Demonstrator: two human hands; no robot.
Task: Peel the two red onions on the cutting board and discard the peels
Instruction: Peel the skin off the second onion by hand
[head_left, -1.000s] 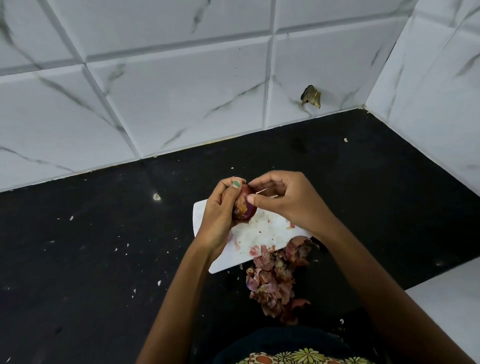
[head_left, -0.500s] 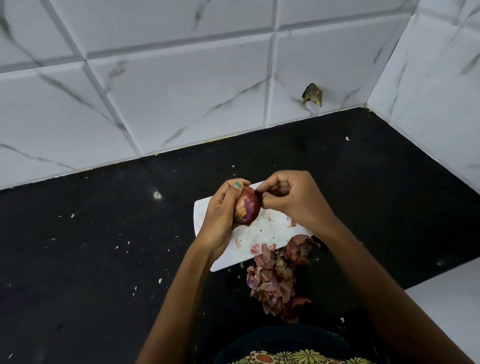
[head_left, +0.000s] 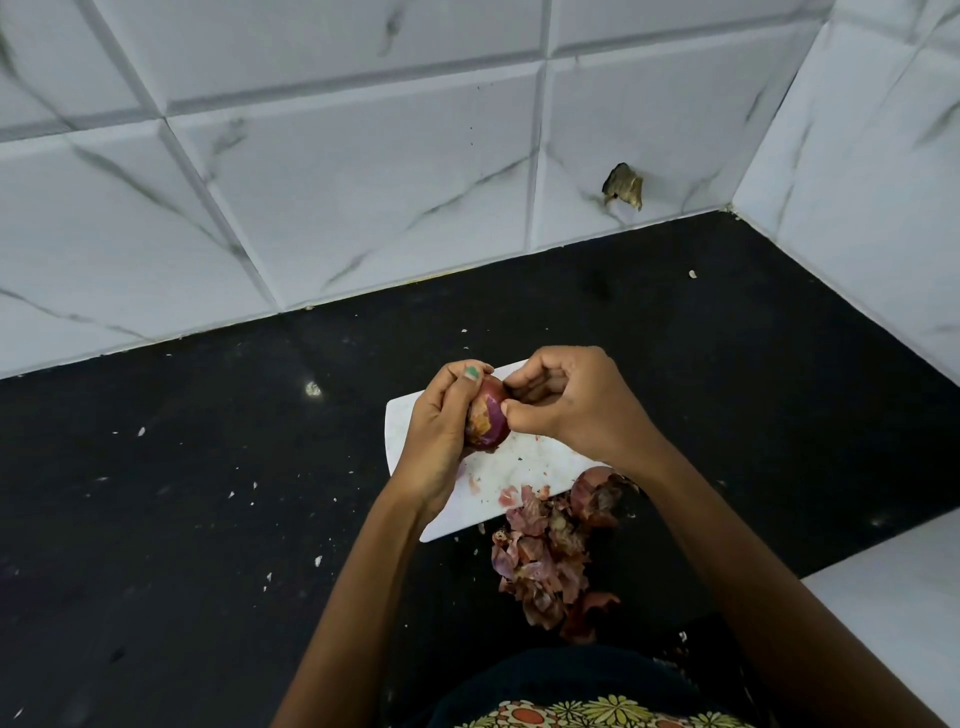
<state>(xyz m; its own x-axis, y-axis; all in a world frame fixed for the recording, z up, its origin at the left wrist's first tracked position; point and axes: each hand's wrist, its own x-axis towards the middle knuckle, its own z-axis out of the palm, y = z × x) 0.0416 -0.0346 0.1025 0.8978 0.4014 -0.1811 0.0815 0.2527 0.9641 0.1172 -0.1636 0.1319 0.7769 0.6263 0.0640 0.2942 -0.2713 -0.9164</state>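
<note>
Head view: left hand (head_left: 441, 436) grips red onion (head_left: 487, 418) above cutting board (head_left: 519, 473), steadying it so right hand (head_left: 576, 400) can pinch skin off w/ thumb; peel pile (head_left: 545, 561) near edge, 2nd onion (head_left: 597, 491) beside it

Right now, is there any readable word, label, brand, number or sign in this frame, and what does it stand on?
None: no text shows anywhere.
The cutting board, the onion and the wall tiles carry no lettering.
The garment at the bottom edge bears only a floral print.
</note>
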